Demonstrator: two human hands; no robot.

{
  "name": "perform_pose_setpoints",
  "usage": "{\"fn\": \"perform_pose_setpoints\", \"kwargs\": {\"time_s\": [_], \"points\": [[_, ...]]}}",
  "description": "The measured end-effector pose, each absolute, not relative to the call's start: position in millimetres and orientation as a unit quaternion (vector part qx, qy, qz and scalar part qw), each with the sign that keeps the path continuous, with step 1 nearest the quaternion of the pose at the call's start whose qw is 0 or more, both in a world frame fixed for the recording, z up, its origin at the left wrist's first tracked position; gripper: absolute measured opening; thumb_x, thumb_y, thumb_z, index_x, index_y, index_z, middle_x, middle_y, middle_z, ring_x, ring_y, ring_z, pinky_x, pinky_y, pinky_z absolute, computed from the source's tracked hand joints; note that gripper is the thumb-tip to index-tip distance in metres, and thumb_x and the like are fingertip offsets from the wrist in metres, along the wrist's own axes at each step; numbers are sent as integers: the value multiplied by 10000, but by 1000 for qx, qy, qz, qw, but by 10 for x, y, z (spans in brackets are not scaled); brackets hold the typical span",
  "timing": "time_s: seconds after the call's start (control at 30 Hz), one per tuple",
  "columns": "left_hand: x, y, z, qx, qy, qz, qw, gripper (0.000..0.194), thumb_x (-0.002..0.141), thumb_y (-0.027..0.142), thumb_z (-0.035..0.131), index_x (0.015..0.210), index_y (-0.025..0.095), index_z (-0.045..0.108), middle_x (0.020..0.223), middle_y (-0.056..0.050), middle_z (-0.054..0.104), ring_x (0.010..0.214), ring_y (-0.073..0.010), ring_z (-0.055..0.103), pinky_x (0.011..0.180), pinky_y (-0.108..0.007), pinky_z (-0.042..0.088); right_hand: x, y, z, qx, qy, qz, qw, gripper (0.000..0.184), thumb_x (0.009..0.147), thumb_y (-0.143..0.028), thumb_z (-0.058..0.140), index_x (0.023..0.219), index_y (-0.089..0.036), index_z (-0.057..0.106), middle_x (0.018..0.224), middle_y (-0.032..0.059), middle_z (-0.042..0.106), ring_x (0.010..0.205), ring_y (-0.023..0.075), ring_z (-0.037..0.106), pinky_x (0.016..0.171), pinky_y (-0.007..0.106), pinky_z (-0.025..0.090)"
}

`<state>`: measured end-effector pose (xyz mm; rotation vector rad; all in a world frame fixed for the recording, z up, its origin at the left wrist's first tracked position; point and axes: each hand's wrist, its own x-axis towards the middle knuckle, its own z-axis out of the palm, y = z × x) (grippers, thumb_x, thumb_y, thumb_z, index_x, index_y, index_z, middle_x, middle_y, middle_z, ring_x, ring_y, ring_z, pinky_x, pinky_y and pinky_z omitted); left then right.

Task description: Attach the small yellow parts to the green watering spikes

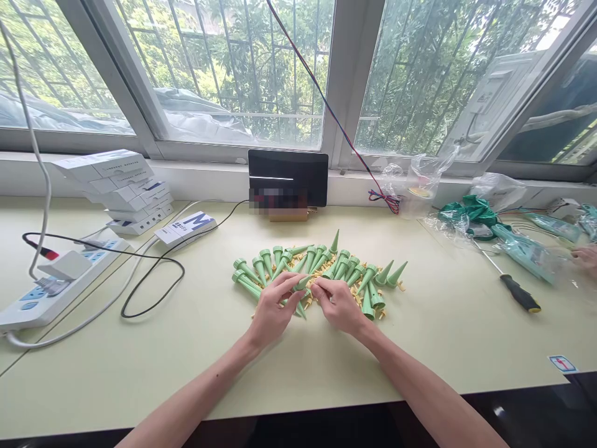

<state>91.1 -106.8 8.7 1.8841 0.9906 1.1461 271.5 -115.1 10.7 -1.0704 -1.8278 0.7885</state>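
My left hand (274, 306) pinches a green plastic watering spike (303, 283) between thumb and fingers, its tip pointing to the right. Close beside that tip, my right hand (342, 306) is closed in a pinch; what its fingertips hold is too small to make out. Around and behind both hands lies a heap of green cone-shaped spikes (367, 277), with wide ribbed caps on many of them. Several small yellow plastic pieces (402, 286) are scattered among and under the cones. The hands cover part of the heap.
A dark-screened tablet (288, 177) stands behind the heap. Stacked white boxes (125, 186), a power strip (60, 286) and a looping black cable (153, 255) occupy the left. A screwdriver (520, 292) and green plastic packets (527, 252) lie right; another person's hand (585, 255) shows at the right edge.
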Motion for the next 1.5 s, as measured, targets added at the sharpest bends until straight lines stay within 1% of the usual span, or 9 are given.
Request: {"fn": "perform_pose_setpoints", "kwargs": {"time_s": [0.2, 0.43, 0.6, 0.77, 0.9, 1.03, 1.13, 1.23, 1.5], "points": [[929, -1063, 97, 721, 380, 440, 378, 261, 939, 317, 539, 1142, 238, 683, 1081, -76, 616, 734, -132, 590, 569, -224, 544, 2705, -1155, 101, -430, -729, 312, 432, 370, 997, -362, 401, 665, -199, 415, 609, -30, 403, 550, 113, 318, 536, 257, 274], [932, -1080, 104, 701, 408, 421, 405, 284, 909, 396, 588, 1061, 163, 644, 610, 26, 549, 473, -102, 492, 482, -238, 484, 2702, -1153, 101, -451, -713, 312, 437, 375, 995, -367, 403, 662, -197, 433, 595, -32, 401, 524, 107, 326, 516, 261, 259], [928, -1089, 118, 709, 407, 412, 402, 270, 917, 420, 567, 801, 177, 555, 539, 49, 484, 449, -88, 450, 451, -218, 422, 2718, -1153, 114, -448, -720, 302, 435, 368, 991, -352, 414, 658, -196, 432, 601, -30, 414, 536, 108, 336, 527, 260, 269], [929, -1083, 170, 701, 401, 401, 432, 359, 935, 420, 526, 676, 197, 415, 514, 63, 417, 444, -79, 439, 440, -205, 395, 2727, -1156, 115, -437, -736, 291, 428, 348, 984, -337, 428, 665, -199, 430, 615, -27, 409, 558, 116, 333, 543, 261, 278], [923, -1068, 155, 707, 393, 410, 422, 342, 938, 413, 521, 688, 185, 476, 531, 55, 420, 447, -78, 439, 419, -199, 380, 2719, -1152, 99, -433, -742, 286, 425, 345, 985, -332, 419, 665, -204, 405, 621, -26, 409, 562, 120, 337, 544, 262, 282], [908, -1055, 95, 739, 396, 434, 330, 215, 924, 360, 562, 951, 175, 668, 761, -21, 610, 583, -109, 547, 471, -205, 451, 2715, -1147, 81, -430, -745, 285, 423, 356, 991, -328, 401, 659, -211, 346, 608, -32, 382, 551, 119, 320, 539, 263, 270], [899, -1052, 71, 760, 383, 439, 288, 271, 947, 317, 527, 1159, 236, 677, 1051, -74, 664, 766, -147, 625, 560, -213, 511, 2715, -1146, 75, -425, -747, 292, 420, 357, 998, -327, 387, 664, -212, 332, 604, -32, 387, 546, 118, 323, 540, 264, 267], [899, -1054, 74, 767, 374, 441, 279, 299, 963, 289, 503, 1209, 257, 668, 1136, -80, 661, 842, -162, 640, 651, -232, 539, 2716, -1146, 73, -421, -746, 299, 421, 344, 1000, -319, 385, 676, -210, 348, 611, -31, 411, 549, 118, 346, 549, 260, 278], [893, -1044, 89, 752, 383, 435, 314, 256, 970, 331, 489, 1007, 195, 702, 777, -25, 583, 606, -117, 543, 558, -223, 480, 2720, -1155, 76, -419, -748, 294, 423, 347, 994, -316, 407, 666, -204, 384, 614, -27, 404, 562, 120, 339, 555, 259, 284]]}}
